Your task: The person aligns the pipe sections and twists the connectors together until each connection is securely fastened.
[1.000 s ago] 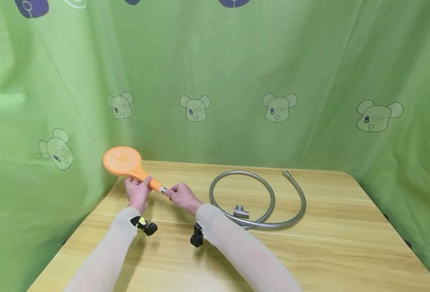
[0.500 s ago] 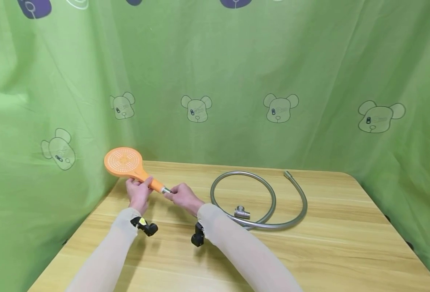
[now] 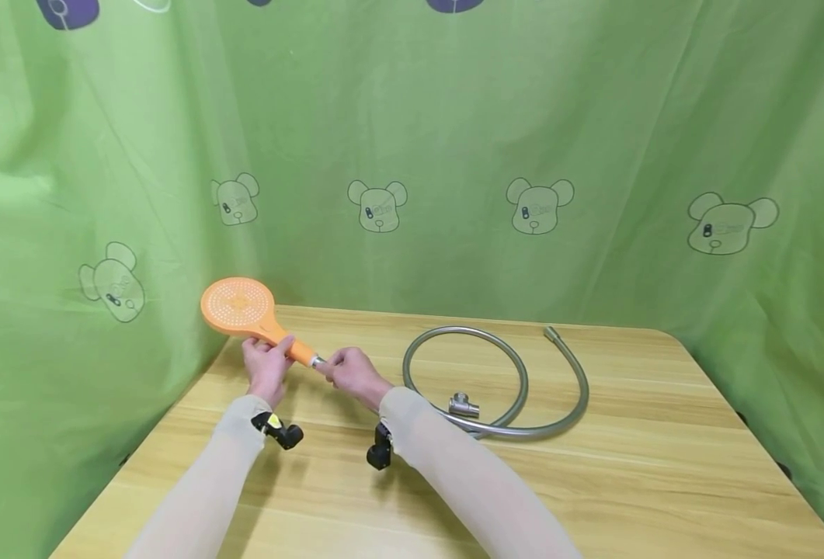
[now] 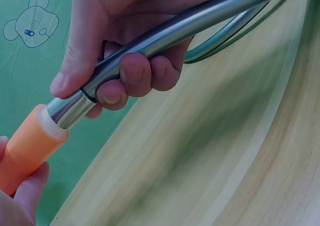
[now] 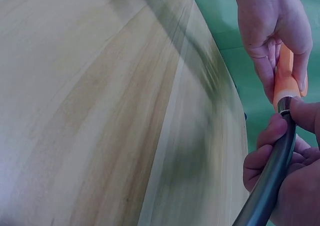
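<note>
At the bench's (image 3: 628, 481) far left corner, the left hand (image 3: 266, 369) grips the orange shower head (image 3: 237, 304) by its handle; the right hand (image 3: 357, 376) curls round the metal hose (image 4: 170, 32) at its tip. Mid-bench, a silver fitting (image 3: 463, 406) lies inside the hose's loop.

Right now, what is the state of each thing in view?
Orange shower head: held, spray face up.
Metal hose: looped, one end at the handle, other free.
Metal fitting: lying inside the loop, unattached.
Left hand: grips the handle.
Right hand: grips the hose.
Curtain: hanging.
</note>
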The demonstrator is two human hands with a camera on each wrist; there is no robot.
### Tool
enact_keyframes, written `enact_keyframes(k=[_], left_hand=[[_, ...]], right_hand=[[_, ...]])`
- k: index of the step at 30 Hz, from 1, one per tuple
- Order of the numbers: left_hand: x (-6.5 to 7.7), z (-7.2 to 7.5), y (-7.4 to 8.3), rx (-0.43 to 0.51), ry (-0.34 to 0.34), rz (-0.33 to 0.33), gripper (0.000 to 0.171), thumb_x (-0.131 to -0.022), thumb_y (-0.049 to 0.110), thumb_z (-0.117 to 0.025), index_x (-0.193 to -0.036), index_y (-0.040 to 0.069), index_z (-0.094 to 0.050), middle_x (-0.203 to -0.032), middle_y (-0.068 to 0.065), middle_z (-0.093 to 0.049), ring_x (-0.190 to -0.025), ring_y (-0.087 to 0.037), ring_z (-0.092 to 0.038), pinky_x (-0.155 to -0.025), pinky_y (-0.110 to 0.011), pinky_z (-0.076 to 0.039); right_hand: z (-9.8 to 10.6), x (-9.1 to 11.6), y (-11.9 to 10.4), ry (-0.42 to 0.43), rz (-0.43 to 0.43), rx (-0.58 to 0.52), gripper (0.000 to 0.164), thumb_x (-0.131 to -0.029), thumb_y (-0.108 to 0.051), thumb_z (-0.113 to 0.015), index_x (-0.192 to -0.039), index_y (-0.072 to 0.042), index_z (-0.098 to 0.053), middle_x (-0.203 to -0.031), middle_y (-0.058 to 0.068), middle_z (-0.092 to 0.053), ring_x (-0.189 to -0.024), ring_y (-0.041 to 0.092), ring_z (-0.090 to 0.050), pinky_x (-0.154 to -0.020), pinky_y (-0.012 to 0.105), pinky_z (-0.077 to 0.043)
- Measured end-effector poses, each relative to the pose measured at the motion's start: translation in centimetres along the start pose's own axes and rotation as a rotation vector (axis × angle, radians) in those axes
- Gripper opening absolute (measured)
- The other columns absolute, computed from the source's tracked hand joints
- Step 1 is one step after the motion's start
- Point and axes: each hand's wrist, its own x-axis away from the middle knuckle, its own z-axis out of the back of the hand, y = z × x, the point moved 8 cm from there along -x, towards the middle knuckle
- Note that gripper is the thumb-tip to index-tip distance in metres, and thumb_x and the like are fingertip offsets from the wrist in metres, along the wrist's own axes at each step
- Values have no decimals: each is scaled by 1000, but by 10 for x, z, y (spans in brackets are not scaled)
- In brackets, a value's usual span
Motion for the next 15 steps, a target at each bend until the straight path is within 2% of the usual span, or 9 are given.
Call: enact_keyframes(k=[5,7,10,12,15], left_hand=[[1,1,1,-5,-5,-5,67,-94,-1,-65,-145,5,-22,-121,-15,-56,-88,-12,-66,-91,-30,-60],[2,1,1,-3,-6,-2,67,-94,0,-65,-145,5,-22,-121,-16,-56,-89,-13,-66,-90,-29,-60],[1,1,0,-1,-8,2,66,-95,-1,-65,-144,5,-22,-121,-16,-56,-90,-13,-66,-89,-29,-60],[1,0,-1,3,-8,4,66,-94,-1,-65,-144,5,-22,-121,-16,-56,-90,-13,-66,-89,-28,-60],[0,-1,-2,2,-11,4,67,-94,-1,-65,-145,5,-21,-122,-16,-56,-89,-12,-66,-88,-28,-60]], right_hand=[[-2,-2,0,-18,-4,45,36,-99,-32,-64,-101,3,-73,-88,19,-69,-58,10,-44,-50,22,-34],[-3,-2,0,-22,-6,55,37,-98,-34,-66,-101,2,-74,-82,16,-67,-57,10,-43,-50,22,-33],[-3,-2,0,-24,-4,48,29,-93,-26,-72,-101,1,-74,-73,6,-60,-59,10,-44,-50,22,-34],[-3,-2,0,-24,-6,21,23,-90,-18,-75,-105,-1,-71,-74,2,-58,-61,11,-47,-53,23,-38],[-1,-1,0,-14,-8,-27,25,-86,-8,-77,-106,-3,-64,-83,2,-60,-67,12,-52,-58,23,-45]])
